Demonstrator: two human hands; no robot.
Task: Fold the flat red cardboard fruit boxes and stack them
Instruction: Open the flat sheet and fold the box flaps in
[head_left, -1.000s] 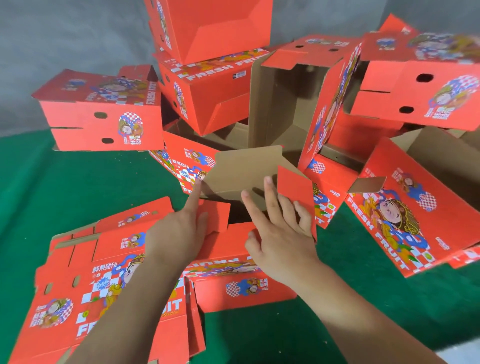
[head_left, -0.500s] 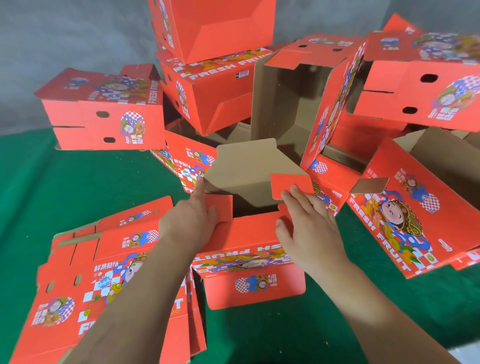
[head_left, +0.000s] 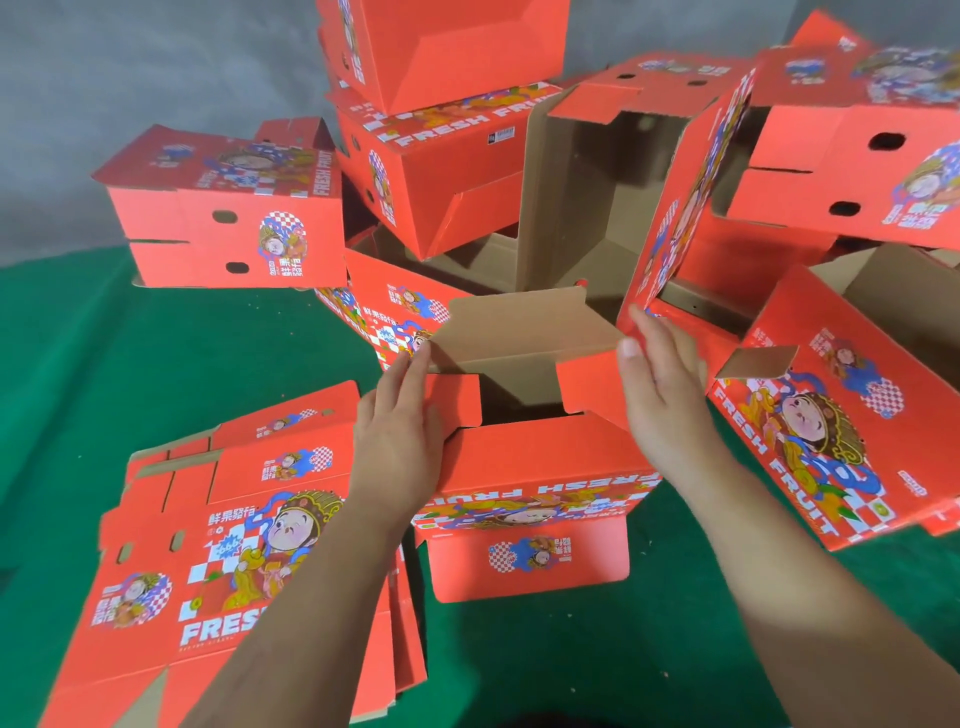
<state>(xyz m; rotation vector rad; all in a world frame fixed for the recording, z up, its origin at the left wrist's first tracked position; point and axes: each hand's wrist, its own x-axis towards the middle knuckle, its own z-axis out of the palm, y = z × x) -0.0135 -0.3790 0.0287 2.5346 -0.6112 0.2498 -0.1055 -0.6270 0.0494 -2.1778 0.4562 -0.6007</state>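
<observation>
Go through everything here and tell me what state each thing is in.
Box being folded: half assembled, top flaps open.
Left hand: pressing the left flap.
Right hand: pushing the right flap.
Flat boxes: unfolded, stacked.
Folded boxes: assembled, piled loosely.

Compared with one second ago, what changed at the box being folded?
The right hand slid off the brown cardboard flap to the right red side flap and turned it inward. The left hand still presses the left red side flap. The flat red boxes stayed.
</observation>
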